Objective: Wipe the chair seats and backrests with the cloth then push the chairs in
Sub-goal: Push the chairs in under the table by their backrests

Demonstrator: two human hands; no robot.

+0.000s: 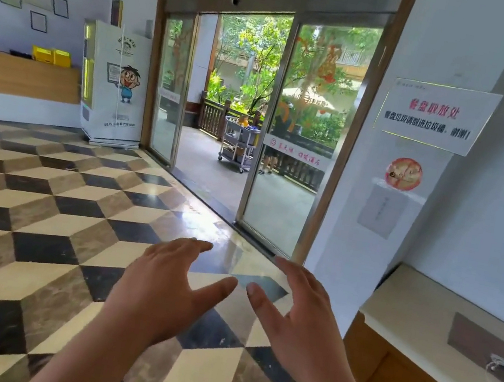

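Both hands, the left hand and right hand, are held out empty with fingers spread above the cube-patterned floor. No cloth or chair is seen. Glass sliding doors stand far; a bench lies right.

1. A white paper sign on the pillar at the right carries a red heading, "餐盘取放处"; a blue line under it is only partly legible and ends in "谢谢!".
2. A round red no-entry style sticker sits below that sign on the same pillar; its wording is unreadable.
3. A strip across the right glass door pane has red Chinese characters, too blurred to make out.
4. The white cabinet left of the doorway bears a cartoon boy and small print, illegible.
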